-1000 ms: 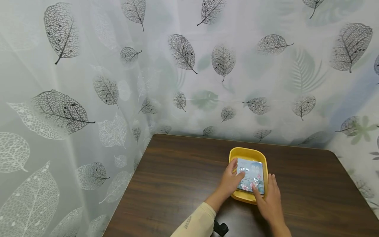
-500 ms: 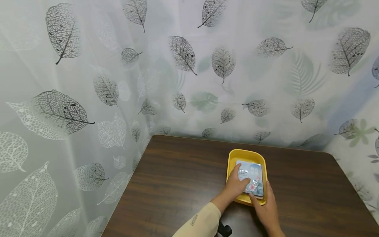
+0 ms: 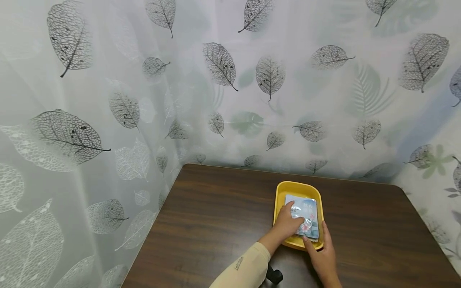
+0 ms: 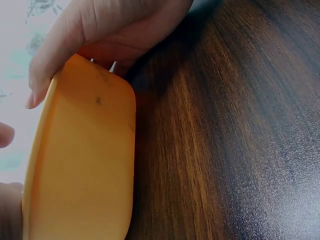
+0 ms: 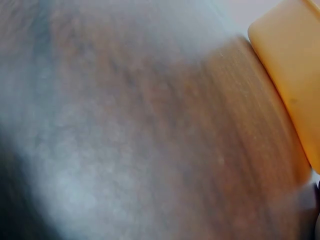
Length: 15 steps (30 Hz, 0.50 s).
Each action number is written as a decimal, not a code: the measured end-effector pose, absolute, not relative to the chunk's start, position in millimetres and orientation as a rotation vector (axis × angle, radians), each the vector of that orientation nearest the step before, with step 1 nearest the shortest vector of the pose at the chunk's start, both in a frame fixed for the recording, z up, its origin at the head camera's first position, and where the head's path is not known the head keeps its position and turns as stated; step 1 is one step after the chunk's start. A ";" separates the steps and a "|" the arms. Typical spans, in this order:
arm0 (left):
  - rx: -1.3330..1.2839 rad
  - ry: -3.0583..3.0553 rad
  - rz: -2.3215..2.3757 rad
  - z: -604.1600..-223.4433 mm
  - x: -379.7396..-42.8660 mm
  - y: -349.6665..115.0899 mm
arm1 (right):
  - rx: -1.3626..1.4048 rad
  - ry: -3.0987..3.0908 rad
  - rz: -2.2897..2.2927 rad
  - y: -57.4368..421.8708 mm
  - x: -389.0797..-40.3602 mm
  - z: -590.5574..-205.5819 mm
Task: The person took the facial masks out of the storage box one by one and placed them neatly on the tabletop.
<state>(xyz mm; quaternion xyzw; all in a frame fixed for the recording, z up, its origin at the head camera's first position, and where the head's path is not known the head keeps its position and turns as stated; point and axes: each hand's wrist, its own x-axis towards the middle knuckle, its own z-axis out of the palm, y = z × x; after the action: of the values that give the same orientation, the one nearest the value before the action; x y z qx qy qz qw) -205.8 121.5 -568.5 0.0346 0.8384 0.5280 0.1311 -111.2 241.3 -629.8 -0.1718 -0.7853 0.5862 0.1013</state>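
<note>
Blue packet (image 3: 309, 216) in yellow tray (image 3: 299, 189), left hand (image 3: 286, 224) spread across it, right hand (image 3: 323, 256) gripping the near-right corner.

Down at six o'clock in the head view, here comes the cream left sleeve (image 3: 245, 269), with dark lettering (image 3: 239, 263) slanting along it that looks like "LetsSlim" (small and tilted, so the exact spelling is a close call). Over to four o'clock, and the packet (image 3: 310, 218) shows print too: pale characters (image 3: 308, 206) towards one o'clock on its face, too small to read.
</note>
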 end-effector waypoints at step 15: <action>0.038 2.286 1.810 -570.2 -206.4 119.5 | -0.527 -2.295 1.743 238.8 -111.2 -631.3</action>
<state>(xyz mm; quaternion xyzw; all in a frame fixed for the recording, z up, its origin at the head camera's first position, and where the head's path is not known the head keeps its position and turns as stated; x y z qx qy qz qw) -206.4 119.5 -570.2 0.0130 0.7790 0.6168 0.1122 -111.2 238.8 -631.3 -0.1789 -0.7790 0.5916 0.1056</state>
